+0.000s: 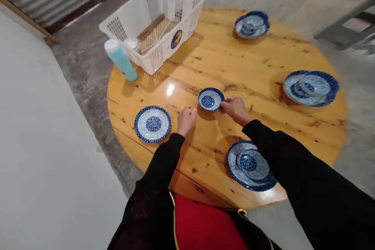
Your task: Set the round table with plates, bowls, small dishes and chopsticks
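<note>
- The step in hand looks like moving a small bowl. The right hand has its thumb and fingers clamped on the right edge of the small blue-and-white bowl.
- The bowl is near the middle of the round wooden table, open side up. It is hard to tell if its bottom touches the wood.
- The left hand is between the bowl and a flat plate. Its fingers are bent and seem to hold nothing. You cannot tell if the tips touch.
- Next, the job seems to call for a firm hold and a flat bowl, as only one hand has it. It could tip.
- The flat plate has nothing on it. The near plate, the right plate and the far plate each have a bowl on top.
- The right sleeve hides part of the near plate. That arm could bump its bowl.
- Past the left hand stand a blue bottle and a big white basket with thin sticks in it. Neither blocks the space between the bowl and the flat plate, but the left hand is there.
</note>
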A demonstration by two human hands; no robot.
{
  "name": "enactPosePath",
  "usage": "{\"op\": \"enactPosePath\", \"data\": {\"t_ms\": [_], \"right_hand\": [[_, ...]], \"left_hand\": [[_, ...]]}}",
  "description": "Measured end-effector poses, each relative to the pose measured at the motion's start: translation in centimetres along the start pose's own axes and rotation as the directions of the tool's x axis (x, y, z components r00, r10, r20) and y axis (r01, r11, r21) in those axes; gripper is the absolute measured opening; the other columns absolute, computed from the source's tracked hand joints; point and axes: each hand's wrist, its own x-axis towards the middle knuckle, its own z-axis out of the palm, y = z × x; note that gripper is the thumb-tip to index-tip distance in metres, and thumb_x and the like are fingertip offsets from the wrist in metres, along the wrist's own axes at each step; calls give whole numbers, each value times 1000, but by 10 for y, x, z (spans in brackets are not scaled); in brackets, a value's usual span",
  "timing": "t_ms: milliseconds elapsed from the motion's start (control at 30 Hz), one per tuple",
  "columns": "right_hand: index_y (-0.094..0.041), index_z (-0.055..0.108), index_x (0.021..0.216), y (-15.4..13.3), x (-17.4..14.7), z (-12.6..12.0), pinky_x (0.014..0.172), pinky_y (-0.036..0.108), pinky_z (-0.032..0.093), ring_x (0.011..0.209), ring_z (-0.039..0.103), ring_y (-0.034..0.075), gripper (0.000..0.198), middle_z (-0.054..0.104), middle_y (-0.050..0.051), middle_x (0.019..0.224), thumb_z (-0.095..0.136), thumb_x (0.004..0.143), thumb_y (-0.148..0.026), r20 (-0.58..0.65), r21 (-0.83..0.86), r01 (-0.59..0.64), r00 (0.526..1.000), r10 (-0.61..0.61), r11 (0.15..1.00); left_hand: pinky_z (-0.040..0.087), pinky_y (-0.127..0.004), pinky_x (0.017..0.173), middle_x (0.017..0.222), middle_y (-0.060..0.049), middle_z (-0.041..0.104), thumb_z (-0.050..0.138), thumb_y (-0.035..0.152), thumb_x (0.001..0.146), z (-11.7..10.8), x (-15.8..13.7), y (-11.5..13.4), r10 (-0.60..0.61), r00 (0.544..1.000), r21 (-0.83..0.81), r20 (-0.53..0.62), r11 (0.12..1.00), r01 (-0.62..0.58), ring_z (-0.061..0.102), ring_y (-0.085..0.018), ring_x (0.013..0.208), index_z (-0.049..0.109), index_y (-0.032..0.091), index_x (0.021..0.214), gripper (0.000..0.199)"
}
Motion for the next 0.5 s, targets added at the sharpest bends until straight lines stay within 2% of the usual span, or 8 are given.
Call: {"op": "enactPosePath", "data": {"t_ms": [133, 200, 267, 400, 500], "right_hand": [[-14, 66, 69, 5, -49, 7, 57, 22, 50, 55, 66, 15, 21, 68, 7, 59, 59, 83, 1, 93, -85, -35, 995, 43, 996], [-14, 67, 72, 5, -67, 11, 58, 23, 51, 57, 67, 16, 19, 69, 8, 61, 61, 84, -1, 80, -94, -33, 996, 40, 995], [-15, 67, 74, 1, -82, 15, 58, 23, 52, 58, 68, 17, 17, 69, 7, 61, 63, 83, -2, 57, -106, -4, 998, 10, 994], [-15, 69, 78, -21, -110, 33, 56, 23, 52, 58, 69, 17, 14, 71, 6, 64, 64, 81, -3, 84, -100, 90, 993, -82, 991], [-16, 71, 82, -41, -126, 60, 57, 25, 54, 59, 70, 19, 9, 72, 5, 65, 65, 82, -10, 179, -58, 167, 972, -155, 984]], "left_hand": [[50, -31, 87, 88, -12, 78, 52, 31, 105, 3, -1, -10, 25, 995, 76, 101, 997, -33, 74, -26, 96, 73, 14, 115, 29], [50, -32, 87, 96, -16, 79, 48, 27, 105, 0, -8, -13, 45, 990, 143, 137, 988, -65, 74, -28, 98, 74, 14, 106, 28], [49, -34, 88, 104, -20, 78, 48, 22, 104, -11, -17, -15, 60, 987, 206, 151, 974, -91, 73, -30, 101, 73, 13, 105, 26], [48, -35, 89, 99, -17, 78, 50, 20, 102, -56, -40, -21, 40, 993, 236, 109, 970, -65, 74, -31, 98, 70, 13, 106, 22], [48, -32, 84, 86, -11, 76, 48, 20, 101, -100, -55, -40, 5, 999, 219, 37, 976, -13, 73, -26, 89, 67, 17, 93, 21]]}}
